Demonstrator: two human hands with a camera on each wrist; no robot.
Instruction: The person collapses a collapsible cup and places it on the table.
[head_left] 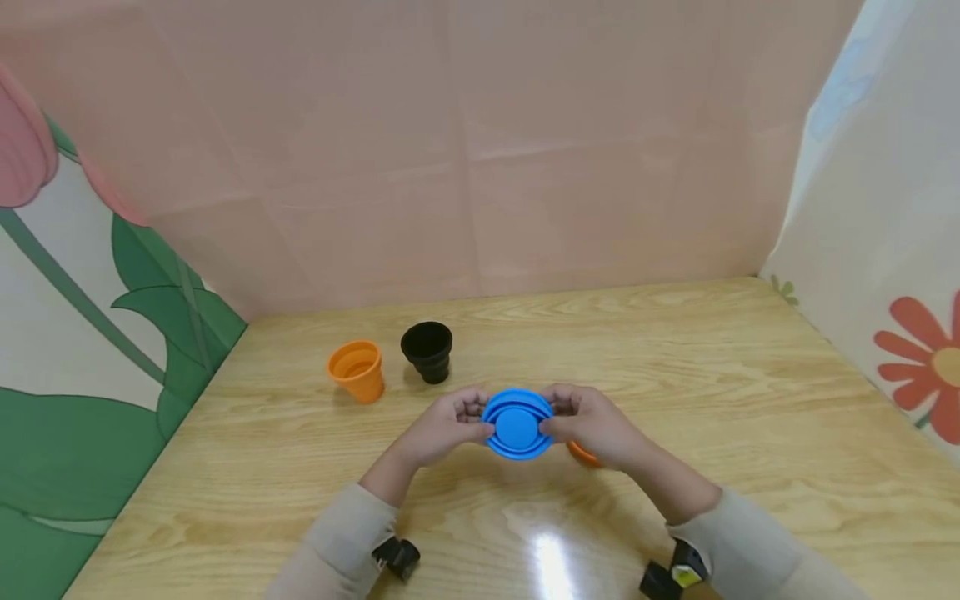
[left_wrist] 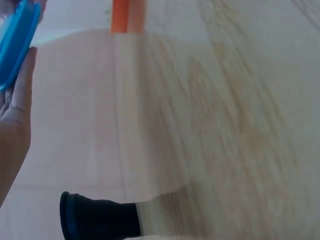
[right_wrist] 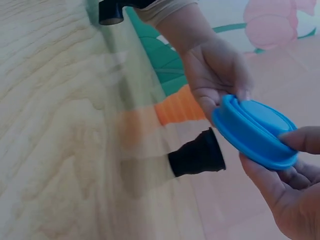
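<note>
The person's left hand (head_left: 454,427) and right hand (head_left: 600,427) both have their fingers bent to pinch a flattened blue cup (head_left: 517,427), one at each side, thumbs on its ringed face and the other fingers toward the back. The blue cup is held up off the worktop (head_left: 712,367), its round middle facing the head camera. Close by the right hand sits an orange piece (head_left: 583,455) (only a curved edge shows, so its full shape cannot be told). Farther out, beyond the left hand, a black cup (head_left: 427,353) stands upright, mouth up. To its left and a little nearer the person, apart from it, stands an orange cup (head_left: 357,372), also upright. A pink backdrop (head_left: 480,167) rises behind the worktop.
</note>
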